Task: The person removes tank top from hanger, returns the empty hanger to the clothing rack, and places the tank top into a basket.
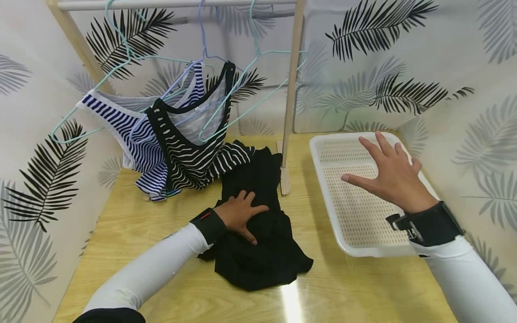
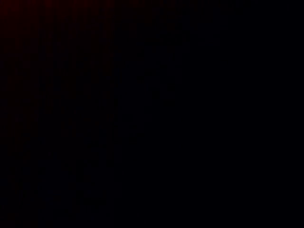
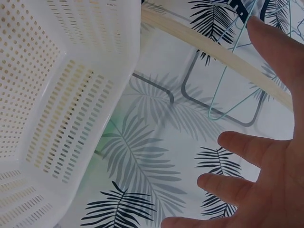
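My left hand (image 1: pixel 239 214) rests on a black garment (image 1: pixel 262 264) lying on the wooden table, its fingers spread over the cloth. Which kind of garment it is, I cannot tell. Above the white plastic basket (image 1: pixel 337 215) my right hand (image 1: pixel 392 175) hovers with fingers spread and holds nothing. The right wrist view shows that hand (image 3: pixel 270 171) beside the perforated basket wall (image 3: pixel 71 118). The left wrist view is almost wholly dark.
A wooden rack (image 1: pixel 291 85) stands at the back. From its white bar hang a blue-striped tank top (image 1: pixel 129 119), a black-and-white striped top (image 1: pixel 187 154) and a bare green hanger (image 1: pixel 257 53). The striped tops' lower edges reach the table. Leaf-patterned cloth (image 1: pixel 404 58) surrounds the table.
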`<state>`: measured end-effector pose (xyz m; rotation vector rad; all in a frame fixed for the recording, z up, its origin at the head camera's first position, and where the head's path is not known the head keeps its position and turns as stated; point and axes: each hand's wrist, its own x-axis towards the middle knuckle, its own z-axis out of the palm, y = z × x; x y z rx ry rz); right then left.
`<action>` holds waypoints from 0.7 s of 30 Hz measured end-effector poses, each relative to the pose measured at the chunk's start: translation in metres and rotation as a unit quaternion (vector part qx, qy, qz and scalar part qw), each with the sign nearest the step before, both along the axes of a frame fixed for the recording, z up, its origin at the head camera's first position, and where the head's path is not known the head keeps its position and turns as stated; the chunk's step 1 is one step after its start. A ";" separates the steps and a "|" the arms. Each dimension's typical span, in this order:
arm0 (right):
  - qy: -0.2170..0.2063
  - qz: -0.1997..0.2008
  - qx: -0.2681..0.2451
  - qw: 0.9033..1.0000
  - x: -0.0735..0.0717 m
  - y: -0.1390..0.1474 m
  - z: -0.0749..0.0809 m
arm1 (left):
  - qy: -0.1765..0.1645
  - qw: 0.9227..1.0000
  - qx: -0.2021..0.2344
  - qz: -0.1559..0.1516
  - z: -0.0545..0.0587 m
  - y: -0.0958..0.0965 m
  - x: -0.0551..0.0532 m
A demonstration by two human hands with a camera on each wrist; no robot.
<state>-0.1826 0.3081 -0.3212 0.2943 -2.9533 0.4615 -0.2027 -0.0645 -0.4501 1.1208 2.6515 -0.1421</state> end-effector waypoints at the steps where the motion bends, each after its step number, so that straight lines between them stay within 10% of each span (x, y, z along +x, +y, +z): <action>1: 0.000 0.000 0.000 1.000 0.000 0.000 0.000 | -0.001 1.000 0.010 -0.009 0.001 0.000 0.001; 13: 0.002 -0.008 0.012 1.000 0.005 0.002 0.004 | -0.082 0.992 0.079 -0.050 -0.008 0.001 0.017; 21: 0.007 -0.014 0.011 1.000 0.005 0.005 0.006 | -0.068 0.990 0.086 -0.087 -0.004 0.006 0.026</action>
